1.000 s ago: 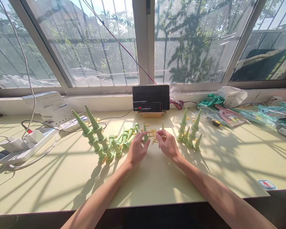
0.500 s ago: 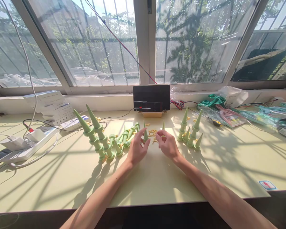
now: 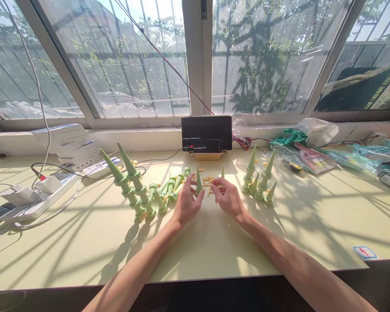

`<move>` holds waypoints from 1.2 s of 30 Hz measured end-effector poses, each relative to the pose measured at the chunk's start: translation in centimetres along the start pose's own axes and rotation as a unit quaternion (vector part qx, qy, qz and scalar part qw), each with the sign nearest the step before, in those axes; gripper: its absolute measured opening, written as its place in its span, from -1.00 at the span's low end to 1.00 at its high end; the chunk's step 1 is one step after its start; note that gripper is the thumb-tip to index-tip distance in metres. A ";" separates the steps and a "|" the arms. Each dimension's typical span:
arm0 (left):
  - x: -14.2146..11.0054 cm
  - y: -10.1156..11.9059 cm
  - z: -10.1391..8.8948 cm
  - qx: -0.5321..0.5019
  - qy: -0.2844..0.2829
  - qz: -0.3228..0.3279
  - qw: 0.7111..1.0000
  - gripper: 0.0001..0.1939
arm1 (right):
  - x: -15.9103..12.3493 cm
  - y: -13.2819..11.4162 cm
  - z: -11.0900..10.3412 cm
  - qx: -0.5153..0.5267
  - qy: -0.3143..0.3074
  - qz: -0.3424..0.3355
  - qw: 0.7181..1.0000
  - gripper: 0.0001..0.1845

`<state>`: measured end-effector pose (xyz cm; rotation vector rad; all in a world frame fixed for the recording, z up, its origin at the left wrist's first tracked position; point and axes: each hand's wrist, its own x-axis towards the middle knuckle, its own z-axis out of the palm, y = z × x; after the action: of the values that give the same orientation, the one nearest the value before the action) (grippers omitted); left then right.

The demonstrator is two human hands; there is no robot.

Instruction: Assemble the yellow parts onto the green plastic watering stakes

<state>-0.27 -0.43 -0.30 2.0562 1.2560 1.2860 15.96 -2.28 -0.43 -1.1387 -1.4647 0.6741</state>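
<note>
My left hand [image 3: 187, 203] curls around the lower part of an upright green cone [image 3: 198, 178], with the thumb at its right side and the fingers at its left. My right hand [image 3: 228, 197] has thumb and index finger drawn together beside small yellow pegs [image 3: 208, 179]. At its fingertips there seems to be a yellow peg [image 3: 211, 185], partly hidden. Another green cone [image 3: 222, 171] rises behind the right hand. Left of my left hand lie several green tube pieces [image 3: 170, 185], and a short green cone [image 3: 161, 203] stands near them.
Tall green spires [image 3: 139, 186] stand at the left, and more spires [image 3: 266, 175] at the right. A black screen [image 3: 206, 128] with a phone [image 3: 208, 146] stands at the back. A power strip [image 3: 40, 203] lies left; plastic bags [image 3: 318, 158] and a yellow-black tool [image 3: 295, 167] lie right.
My left index finger has drawn down and left, showing more of the green cone. My right fingertips have shifted slightly left. The other pieces stay where they were.
</note>
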 end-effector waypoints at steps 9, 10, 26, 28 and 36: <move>0.1 -0.3 0.1 -0.008 0.003 0.009 1.000 -0.47 | 0.1 0.3 0.0 0.005 -0.005 -0.007 1.000 -0.72; 0.1 -0.3 0.1 -0.008 0.003 0.008 1.000 -0.46 | 0.1 0.3 0.0 0.006 -0.007 -0.006 1.000 -0.72; 0.0 0.1 -0.1 -0.014 -0.006 0.010 1.000 -0.50 | 0.0 -0.2 0.0 0.015 -0.031 0.014 0.999 -0.72; 0.0 0.1 -0.1 -0.012 -0.007 0.010 1.000 -0.51 | 0.0 -0.2 0.0 0.016 -0.032 0.014 0.999 -0.72; 0.0 0.2 -0.1 -0.009 -0.011 0.014 1.000 -0.52 | 0.0 -0.2 0.0 0.021 -0.036 0.020 0.999 -0.73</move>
<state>-0.32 -0.56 -0.10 2.0764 1.2067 1.2792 15.90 -2.39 -0.27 -1.1229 -1.4851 0.7775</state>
